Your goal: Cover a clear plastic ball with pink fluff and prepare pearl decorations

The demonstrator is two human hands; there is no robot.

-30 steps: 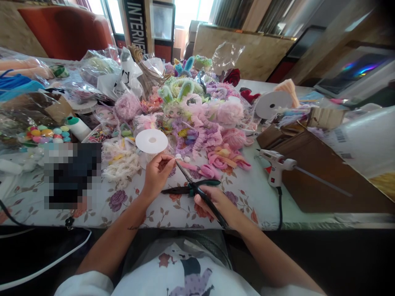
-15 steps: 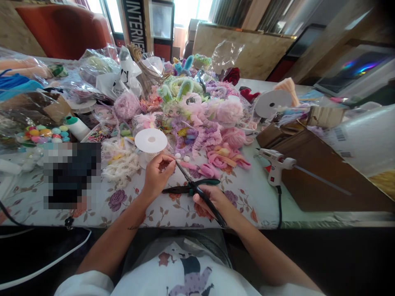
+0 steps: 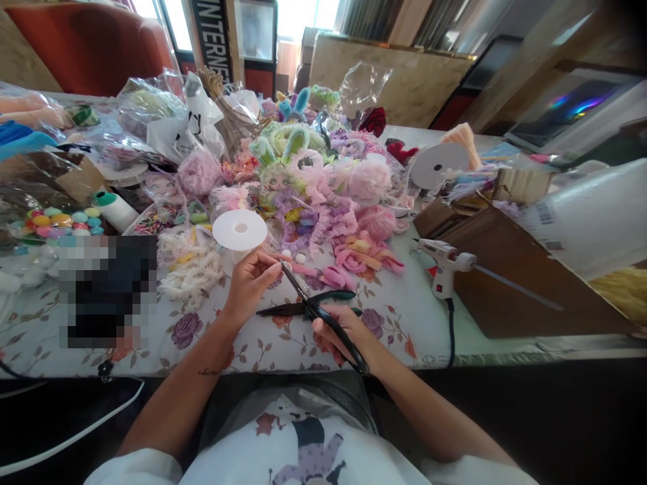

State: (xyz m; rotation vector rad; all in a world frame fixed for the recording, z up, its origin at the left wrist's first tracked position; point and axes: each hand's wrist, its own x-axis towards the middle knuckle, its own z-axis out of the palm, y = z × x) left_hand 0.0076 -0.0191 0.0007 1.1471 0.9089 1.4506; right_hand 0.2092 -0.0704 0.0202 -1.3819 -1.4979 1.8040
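My left hand [image 3: 247, 279] is closed in a pinch, thumb against forefinger, on something pale and too small to make out. The narrow metal tip of a pair of black-handled scissors [image 3: 331, 322] reaches right up to those fingertips. My right hand [image 3: 346, 333] is wrapped round the scissors' handles. Beneath the scissors, long-nose pliers [image 3: 278, 310] with green and black handles lie on the flowered cloth [image 3: 298, 350]. Just beyond my left hand stands a white spool [image 3: 239, 230]. Two small white balls [image 3: 293, 256] sit close to the fingertips.
A hot glue gun [image 3: 443, 266] stands at the right, beside a brown cardboard box [image 3: 490, 283]. Pink and lilac yarn and trims [image 3: 348, 219] are heaped across the middle, around a doll [image 3: 275, 178]. Cream yarn [image 3: 192, 273] and colourful beads [image 3: 63, 221] lie leftward.
The whole view has shifted slightly, so the table things sit a little further left. Both hands keep nearly the same pose, with the scissors' tip still at the left fingertips.
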